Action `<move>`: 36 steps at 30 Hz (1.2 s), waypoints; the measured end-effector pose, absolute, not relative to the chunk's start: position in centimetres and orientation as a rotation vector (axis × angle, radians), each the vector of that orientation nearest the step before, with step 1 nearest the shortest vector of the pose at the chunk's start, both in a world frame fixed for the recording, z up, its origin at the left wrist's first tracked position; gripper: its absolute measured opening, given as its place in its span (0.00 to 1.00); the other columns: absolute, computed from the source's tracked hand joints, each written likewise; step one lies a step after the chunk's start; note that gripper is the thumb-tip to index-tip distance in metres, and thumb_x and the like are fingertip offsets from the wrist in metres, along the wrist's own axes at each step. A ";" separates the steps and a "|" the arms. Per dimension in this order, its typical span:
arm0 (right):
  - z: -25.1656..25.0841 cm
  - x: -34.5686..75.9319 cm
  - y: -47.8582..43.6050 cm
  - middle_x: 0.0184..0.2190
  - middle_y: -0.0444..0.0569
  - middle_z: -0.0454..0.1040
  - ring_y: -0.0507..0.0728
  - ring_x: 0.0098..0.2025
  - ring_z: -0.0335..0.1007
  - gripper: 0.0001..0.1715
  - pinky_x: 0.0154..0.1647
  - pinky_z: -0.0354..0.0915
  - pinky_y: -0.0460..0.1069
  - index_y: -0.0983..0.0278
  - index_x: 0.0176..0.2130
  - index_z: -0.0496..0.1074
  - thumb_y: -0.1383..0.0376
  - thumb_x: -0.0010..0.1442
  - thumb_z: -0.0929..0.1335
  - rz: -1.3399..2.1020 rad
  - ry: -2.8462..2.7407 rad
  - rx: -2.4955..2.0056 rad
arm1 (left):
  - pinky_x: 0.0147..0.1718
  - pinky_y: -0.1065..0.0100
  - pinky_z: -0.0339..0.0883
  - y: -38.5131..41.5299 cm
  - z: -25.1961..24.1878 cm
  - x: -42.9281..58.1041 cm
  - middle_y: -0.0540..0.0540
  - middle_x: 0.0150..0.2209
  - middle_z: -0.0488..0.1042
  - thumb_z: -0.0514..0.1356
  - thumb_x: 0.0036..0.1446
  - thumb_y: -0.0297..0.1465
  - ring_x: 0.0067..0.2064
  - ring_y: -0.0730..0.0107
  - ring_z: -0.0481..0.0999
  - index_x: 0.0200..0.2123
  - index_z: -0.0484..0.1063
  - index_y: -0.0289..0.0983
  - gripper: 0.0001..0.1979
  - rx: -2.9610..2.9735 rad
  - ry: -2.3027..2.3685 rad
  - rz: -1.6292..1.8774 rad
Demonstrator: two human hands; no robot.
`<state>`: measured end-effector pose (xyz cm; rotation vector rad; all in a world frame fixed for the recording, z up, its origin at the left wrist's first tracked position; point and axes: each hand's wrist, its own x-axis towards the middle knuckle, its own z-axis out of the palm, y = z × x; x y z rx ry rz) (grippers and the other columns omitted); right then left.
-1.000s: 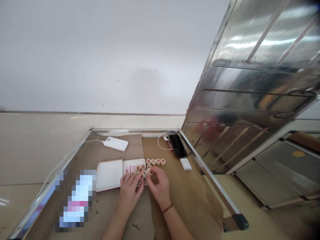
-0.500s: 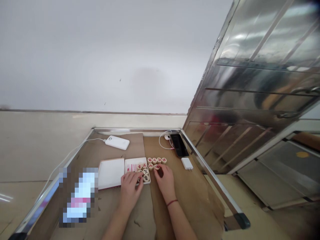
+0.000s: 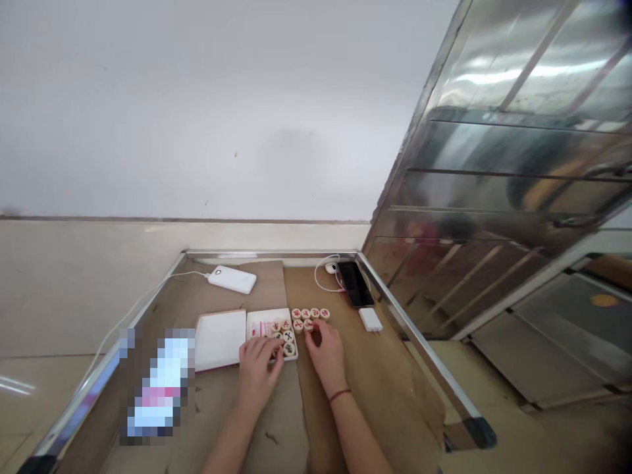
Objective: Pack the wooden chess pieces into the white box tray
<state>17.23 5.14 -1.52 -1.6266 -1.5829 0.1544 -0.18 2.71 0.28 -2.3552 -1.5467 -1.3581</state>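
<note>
Round wooden Chinese chess pieces with red characters stand in two rows on brown cardboard. In the front row, my right hand [image 3: 326, 352] pinches a red-marked Chinese chess piece [image 3: 308, 324] between thumb and fingers, beside another red piece [image 3: 297, 325]. My left hand [image 3: 259, 362] reaches over the front of an open white box [image 3: 254, 316]. Its thumb and fingers close around a dark-marked piece [image 3: 274, 353], mostly hidden by them. More pieces sit in the box's right part, such as a black-marked piece [image 3: 289, 349]. Pink-printed plastic lies in its left part.
The box's open white lid [image 3: 220, 339] lies to the left, beside a blurred-out screen [image 3: 160, 385]. Farther back are a white power bank [image 3: 232, 280] with a cable, a black phone [image 3: 355, 284] and a white charger [image 3: 370, 320]. A metal rim [image 3: 415, 355] borders the table.
The right fingers have eased the pinched piece slightly back, into line with its neighbour in the front row. The left hand stays almost still at the box. The view has shifted a little.
</note>
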 end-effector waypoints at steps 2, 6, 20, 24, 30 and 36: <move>-1.4 17.2 5.1 0.35 0.51 0.75 0.59 0.37 0.68 0.11 0.40 0.63 0.53 0.63 0.40 0.71 0.65 0.60 0.62 0.157 -1.599 -1.619 | 0.40 0.64 0.63 2.8 0.3 -0.2 0.47 0.35 0.79 0.54 0.61 0.30 0.38 0.67 0.75 0.36 0.74 0.39 0.08 -2.338 -1.507 -1.375; -1.5 17.3 5.1 0.37 0.51 0.74 0.59 0.38 0.67 0.11 0.41 0.63 0.53 0.62 0.40 0.72 0.66 0.60 0.62 0.163 -1.610 -1.597 | 0.39 0.64 0.63 2.9 0.2 -0.1 0.47 0.34 0.79 0.54 0.61 0.29 0.38 0.66 0.75 0.36 0.74 0.39 0.08 -2.337 -1.486 -1.377; -0.1 15.7 3.7 0.25 0.44 0.72 0.54 0.27 0.68 0.16 0.32 0.62 0.48 0.63 0.43 0.70 0.59 0.55 0.67 0.164 -1.802 -1.382 | 0.43 0.59 0.62 5.2 1.6 -0.3 0.42 0.43 0.77 0.54 0.60 0.31 0.46 0.59 0.72 0.45 0.73 0.39 0.12 -2.268 -1.832 -1.033; 0.1 15.1 3.4 0.24 0.44 0.73 0.56 0.28 0.70 0.25 0.34 0.60 0.49 0.64 0.47 0.68 0.56 0.51 0.69 0.211 -1.976 -1.413 | 0.43 0.56 0.60 6.7 2.8 0.3 0.41 0.47 0.75 0.52 0.62 0.34 0.49 0.54 0.68 0.44 0.75 0.39 0.14 -2.295 -2.086 -0.621; 0.2 15.2 3.4 0.29 0.46 0.76 0.58 0.31 0.72 0.27 0.33 0.60 0.48 0.64 0.50 0.66 0.58 0.51 0.69 0.314 -2.006 -1.444 | 0.42 0.55 0.57 7.2 3.4 1.0 0.40 0.44 0.76 0.50 0.62 0.34 0.50 0.54 0.66 0.36 0.77 0.37 0.15 -2.328 -2.150 -0.467; 0.6 15.1 3.4 0.29 0.45 0.75 0.57 0.32 0.72 0.27 0.35 0.61 0.48 0.63 0.50 0.65 0.59 0.52 0.69 0.325 -2.016 -1.440 | 0.43 0.56 0.57 7.0 3.3 1.3 0.40 0.41 0.77 0.50 0.62 0.36 0.48 0.54 0.68 0.36 0.74 0.37 0.15 -2.338 -2.189 -0.508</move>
